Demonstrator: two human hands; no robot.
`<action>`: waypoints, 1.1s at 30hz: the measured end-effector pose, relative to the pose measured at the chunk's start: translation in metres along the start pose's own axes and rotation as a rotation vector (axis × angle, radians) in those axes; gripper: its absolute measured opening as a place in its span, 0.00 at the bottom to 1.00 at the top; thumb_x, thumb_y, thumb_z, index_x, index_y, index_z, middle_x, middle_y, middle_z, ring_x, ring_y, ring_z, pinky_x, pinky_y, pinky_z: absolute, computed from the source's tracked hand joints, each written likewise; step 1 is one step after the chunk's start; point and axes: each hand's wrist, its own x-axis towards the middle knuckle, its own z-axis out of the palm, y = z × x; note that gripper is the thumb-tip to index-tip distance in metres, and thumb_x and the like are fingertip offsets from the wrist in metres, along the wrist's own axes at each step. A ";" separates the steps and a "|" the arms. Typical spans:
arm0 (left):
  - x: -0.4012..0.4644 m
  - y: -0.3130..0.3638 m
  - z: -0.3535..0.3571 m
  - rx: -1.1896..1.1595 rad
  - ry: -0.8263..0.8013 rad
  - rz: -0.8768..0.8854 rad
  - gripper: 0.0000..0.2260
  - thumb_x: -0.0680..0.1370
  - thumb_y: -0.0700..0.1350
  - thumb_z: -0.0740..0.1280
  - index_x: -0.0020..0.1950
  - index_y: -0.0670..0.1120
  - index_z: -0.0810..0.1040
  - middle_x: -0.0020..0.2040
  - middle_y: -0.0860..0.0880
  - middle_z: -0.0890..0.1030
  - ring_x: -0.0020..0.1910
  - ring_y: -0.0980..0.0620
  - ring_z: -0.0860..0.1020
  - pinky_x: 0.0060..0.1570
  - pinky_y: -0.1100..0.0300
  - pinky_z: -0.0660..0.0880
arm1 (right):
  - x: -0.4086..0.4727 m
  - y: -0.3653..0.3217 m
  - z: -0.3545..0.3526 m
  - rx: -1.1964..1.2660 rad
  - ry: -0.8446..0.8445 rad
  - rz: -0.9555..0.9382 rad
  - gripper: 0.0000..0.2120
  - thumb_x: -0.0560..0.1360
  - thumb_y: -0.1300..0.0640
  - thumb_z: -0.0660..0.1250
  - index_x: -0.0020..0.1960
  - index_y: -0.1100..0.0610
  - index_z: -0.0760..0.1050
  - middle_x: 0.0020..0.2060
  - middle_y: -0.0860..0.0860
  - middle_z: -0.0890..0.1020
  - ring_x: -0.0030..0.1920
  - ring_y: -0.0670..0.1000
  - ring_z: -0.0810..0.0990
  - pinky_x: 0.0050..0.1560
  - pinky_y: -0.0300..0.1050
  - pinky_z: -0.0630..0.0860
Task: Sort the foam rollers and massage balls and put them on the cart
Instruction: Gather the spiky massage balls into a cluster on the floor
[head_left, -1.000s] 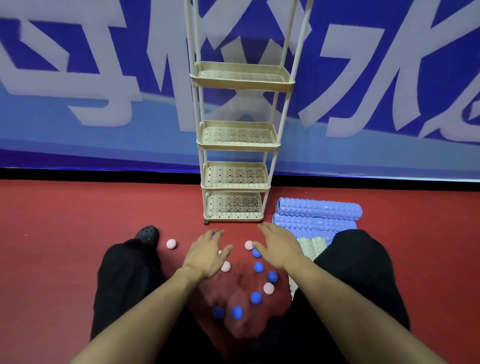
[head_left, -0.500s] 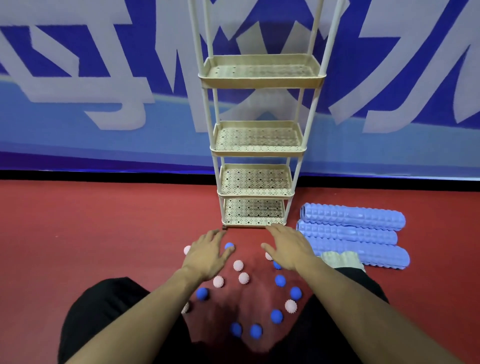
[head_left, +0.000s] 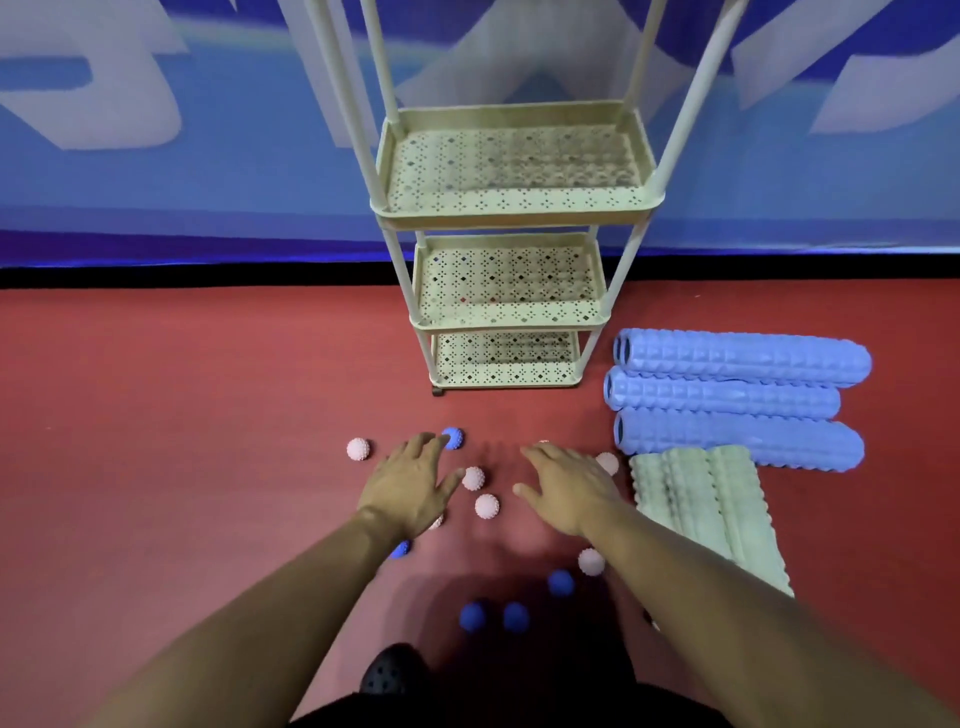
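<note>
While both palms face down at frame centre, we see left hand (head_left: 410, 488) fingers spread, holding nothing, fingertips by blue ball (head_left: 453, 438) | right hand (head_left: 566, 488) spread, holding nothing, among pink balls (head_left: 487, 505)

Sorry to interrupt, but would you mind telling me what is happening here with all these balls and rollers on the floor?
A person is reaching both hands over spiky massage balls scattered on the red floor. The left hand hovers open by a blue ball, the right hand open beside a pink ball; neither grips anything. The cart shelves in view hold nothing yet. Blue foam rollers and green foam rollers lie to its right.
</note>
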 end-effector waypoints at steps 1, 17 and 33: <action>0.004 -0.004 0.008 0.005 -0.008 0.000 0.28 0.83 0.61 0.55 0.80 0.51 0.61 0.77 0.50 0.65 0.73 0.46 0.66 0.71 0.51 0.65 | 0.004 0.000 0.009 -0.001 0.000 0.004 0.31 0.80 0.39 0.58 0.79 0.49 0.58 0.77 0.48 0.64 0.75 0.56 0.65 0.74 0.54 0.62; 0.018 -0.046 0.087 -0.056 -0.061 -0.119 0.27 0.83 0.58 0.60 0.79 0.49 0.62 0.74 0.45 0.68 0.71 0.42 0.69 0.68 0.48 0.69 | 0.044 -0.009 0.075 0.010 0.029 -0.007 0.29 0.78 0.36 0.61 0.72 0.50 0.67 0.68 0.49 0.73 0.67 0.55 0.74 0.60 0.53 0.71; 0.104 -0.108 0.257 -0.468 -0.072 -0.387 0.21 0.73 0.53 0.77 0.62 0.49 0.77 0.60 0.50 0.74 0.58 0.48 0.77 0.61 0.61 0.70 | 0.155 0.026 0.242 0.306 0.018 0.086 0.24 0.72 0.36 0.70 0.62 0.43 0.67 0.64 0.44 0.74 0.63 0.54 0.77 0.59 0.51 0.73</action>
